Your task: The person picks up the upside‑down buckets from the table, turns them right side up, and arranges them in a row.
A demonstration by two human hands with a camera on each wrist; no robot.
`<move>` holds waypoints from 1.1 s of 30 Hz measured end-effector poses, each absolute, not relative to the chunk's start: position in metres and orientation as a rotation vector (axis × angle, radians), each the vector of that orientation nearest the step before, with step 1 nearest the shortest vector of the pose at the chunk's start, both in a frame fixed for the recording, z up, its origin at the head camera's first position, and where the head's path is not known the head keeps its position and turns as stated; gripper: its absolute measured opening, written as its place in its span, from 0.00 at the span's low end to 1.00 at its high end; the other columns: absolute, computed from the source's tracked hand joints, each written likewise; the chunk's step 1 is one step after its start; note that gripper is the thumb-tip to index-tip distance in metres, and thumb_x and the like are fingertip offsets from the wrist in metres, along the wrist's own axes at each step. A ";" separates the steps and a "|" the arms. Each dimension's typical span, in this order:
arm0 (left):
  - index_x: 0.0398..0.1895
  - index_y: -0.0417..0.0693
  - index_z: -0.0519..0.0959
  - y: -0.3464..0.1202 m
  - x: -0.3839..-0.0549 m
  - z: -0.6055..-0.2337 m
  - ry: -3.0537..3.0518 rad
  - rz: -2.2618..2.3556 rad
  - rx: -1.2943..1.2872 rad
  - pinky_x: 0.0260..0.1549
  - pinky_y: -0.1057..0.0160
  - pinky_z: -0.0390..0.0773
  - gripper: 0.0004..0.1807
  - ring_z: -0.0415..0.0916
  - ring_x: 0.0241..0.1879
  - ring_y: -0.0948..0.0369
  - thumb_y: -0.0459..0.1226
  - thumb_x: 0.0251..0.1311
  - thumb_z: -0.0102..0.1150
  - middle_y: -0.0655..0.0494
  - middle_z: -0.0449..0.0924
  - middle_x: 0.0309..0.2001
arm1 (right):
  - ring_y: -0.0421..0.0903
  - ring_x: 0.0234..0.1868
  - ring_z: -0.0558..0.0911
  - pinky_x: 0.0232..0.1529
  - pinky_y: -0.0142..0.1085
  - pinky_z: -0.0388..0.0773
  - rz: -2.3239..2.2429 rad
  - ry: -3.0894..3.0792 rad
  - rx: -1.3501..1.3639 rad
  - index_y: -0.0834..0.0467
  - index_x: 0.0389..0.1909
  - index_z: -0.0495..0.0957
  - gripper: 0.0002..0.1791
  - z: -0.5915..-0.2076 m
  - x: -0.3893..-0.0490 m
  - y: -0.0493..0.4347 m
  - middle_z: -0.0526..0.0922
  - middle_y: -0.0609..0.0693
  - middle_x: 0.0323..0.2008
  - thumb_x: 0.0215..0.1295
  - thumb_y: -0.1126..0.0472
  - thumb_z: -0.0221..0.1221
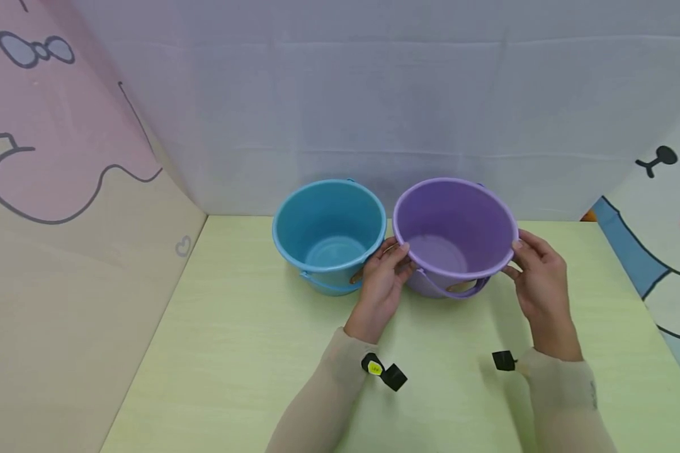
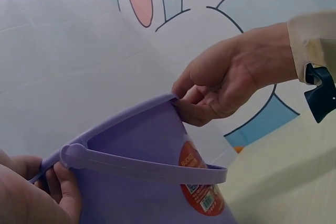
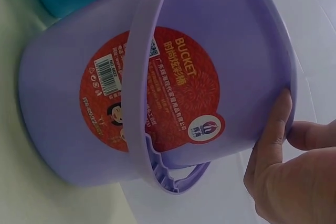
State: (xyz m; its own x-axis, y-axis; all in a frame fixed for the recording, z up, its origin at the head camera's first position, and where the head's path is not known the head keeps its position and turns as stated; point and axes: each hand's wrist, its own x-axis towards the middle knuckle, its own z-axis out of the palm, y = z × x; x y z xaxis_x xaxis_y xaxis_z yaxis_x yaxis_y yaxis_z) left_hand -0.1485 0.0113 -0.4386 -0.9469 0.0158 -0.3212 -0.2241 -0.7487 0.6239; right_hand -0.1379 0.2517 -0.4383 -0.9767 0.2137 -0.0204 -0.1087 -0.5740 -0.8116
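A purple bucket (image 1: 439,255) stands toward the back of the table, its handle hanging down at the front. My left hand (image 1: 381,277) pinches its rim on the left side, thumb over the edge and fingers beneath. On the opposite side my right hand (image 1: 538,270) pinches the rim the same way. In the right wrist view a round red label (image 3: 184,82) shows on the bucket's wall behind the handle (image 3: 137,72). Just left of it stands a blue bucket (image 1: 328,248), with the left hand's fingers close against its wall.
The pale green table (image 1: 232,365) runs back to a white cloth backdrop (image 1: 345,94). Cartoon-printed panels flank it, a pink and beige one (image 1: 73,264) at left and a white and blue one (image 1: 657,220) at right.
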 end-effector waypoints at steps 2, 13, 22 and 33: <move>0.44 0.46 0.77 0.012 -0.149 -0.438 1.044 2.790 -0.456 0.34 0.69 0.80 0.09 0.78 0.34 0.63 0.23 0.72 0.58 0.56 0.79 0.39 | 0.44 0.37 0.89 0.32 0.33 0.88 2.641 -1.336 -0.181 0.66 0.51 0.82 0.09 -0.438 -0.139 0.253 0.87 0.54 0.40 0.75 0.74 0.59; 0.45 0.44 0.75 0.020 -0.148 -0.439 1.036 2.804 -0.455 0.34 0.68 0.81 0.09 0.77 0.33 0.61 0.22 0.71 0.57 0.55 0.77 0.37 | 0.44 0.34 0.90 0.29 0.32 0.86 2.627 -1.353 -0.271 0.65 0.48 0.84 0.07 -0.433 -0.146 0.257 0.87 0.54 0.39 0.73 0.73 0.62; 0.46 0.44 0.74 0.022 -0.148 -0.437 1.041 2.793 -0.448 0.35 0.69 0.83 0.10 0.78 0.35 0.61 0.22 0.71 0.58 0.54 0.75 0.39 | 0.43 0.34 0.90 0.31 0.31 0.87 2.590 -1.380 -0.277 0.64 0.48 0.85 0.07 -0.432 -0.153 0.259 0.88 0.54 0.40 0.73 0.71 0.63; 0.48 0.43 0.76 0.021 -0.155 -0.444 1.082 2.788 -0.430 0.39 0.68 0.85 0.11 0.80 0.37 0.62 0.21 0.71 0.58 0.52 0.78 0.41 | 0.42 0.40 0.88 0.37 0.30 0.87 2.626 -1.437 -0.231 0.61 0.54 0.83 0.11 -0.435 -0.156 0.263 0.85 0.52 0.44 0.74 0.67 0.63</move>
